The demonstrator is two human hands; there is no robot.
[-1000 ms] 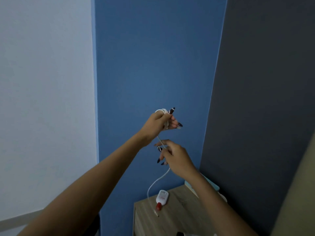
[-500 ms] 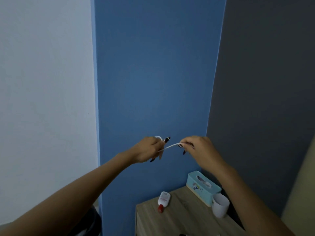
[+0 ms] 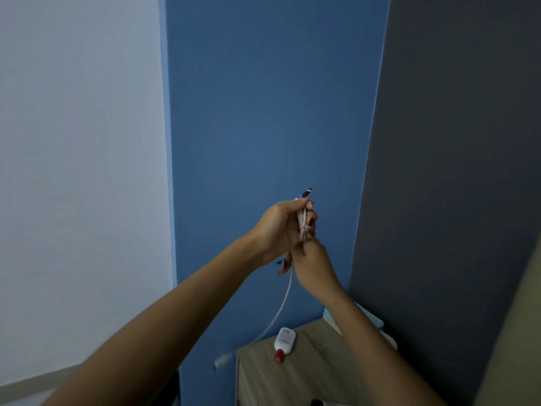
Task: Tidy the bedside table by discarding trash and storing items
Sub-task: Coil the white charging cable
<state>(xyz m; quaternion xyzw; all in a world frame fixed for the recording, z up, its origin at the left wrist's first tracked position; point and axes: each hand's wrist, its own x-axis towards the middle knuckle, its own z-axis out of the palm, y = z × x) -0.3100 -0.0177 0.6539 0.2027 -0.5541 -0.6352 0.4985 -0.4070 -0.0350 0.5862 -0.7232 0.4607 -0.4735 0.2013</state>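
I hold a white cable [image 3: 281,306] up in front of the blue wall. My left hand [image 3: 278,230] grips a bundle of its coiled loops. Just below, my right hand [image 3: 310,262] is closed on the cable, touching the left hand. The loose end hangs down to the left, and its plug [image 3: 221,361] dangles beside the wooden bedside table [image 3: 316,373]. A small white bottle with a red cap [image 3: 284,342] lies on the table's back left corner.
A light blue tissue box [image 3: 370,316] and a white cup [image 3: 390,341] stand at the table's back right, mostly hidden by my right forearm. A dark grey wall is on the right, a white wall on the left. A dark object [image 3: 316,402] peeks at the bottom edge.
My hands were side by side with a short stretch of cable pulled taut between them; now the right hand is under the left, and the loose end hangs down past the table edge.
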